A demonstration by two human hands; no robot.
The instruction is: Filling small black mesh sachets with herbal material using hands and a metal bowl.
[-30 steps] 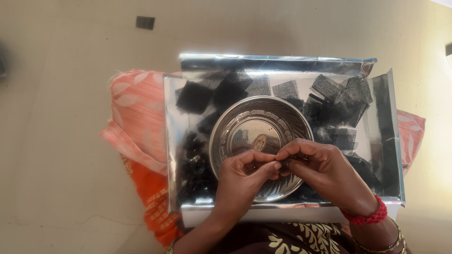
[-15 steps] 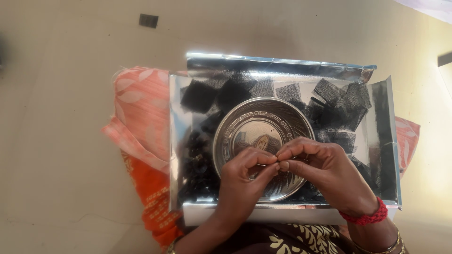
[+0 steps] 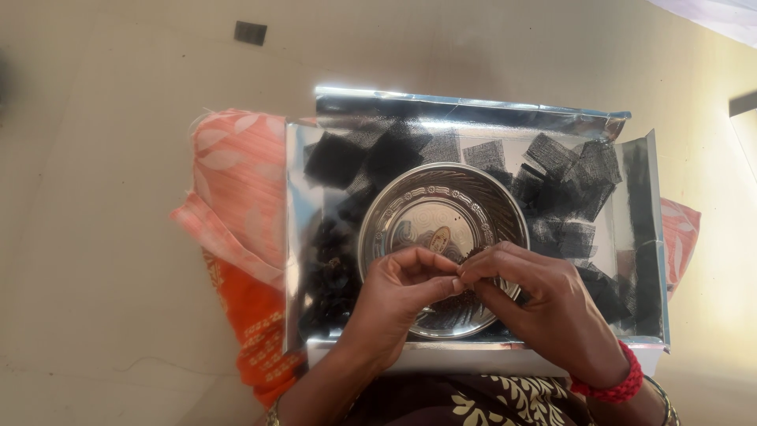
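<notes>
My left hand (image 3: 402, 296) and my right hand (image 3: 544, 304) meet fingertip to fingertip over a round steel plate (image 3: 410, 213). Between the fingertips they pinch a small dark piece of net (image 3: 471, 256). The plate lies inside a shallow silver-lined box (image 3: 303, 197). Square pieces of black net (image 3: 568, 170) lie scattered in the box behind and to the right of the plate. A heap of small dark bundles (image 3: 327, 272) sits in the box to the left of the plate. My right wrist wears a red thread band (image 3: 611, 386).
The box rests on an orange and pink patterned cloth (image 3: 236, 197) spread on a pale floor. A small dark rectangle (image 3: 250, 32) lies on the floor at the far left. A dark patterned garment (image 3: 473, 402) shows at the bottom edge.
The view has shifted slightly, so the box sits a little lower in the picture. Both hands stay together over the plate with only small finger movements.
</notes>
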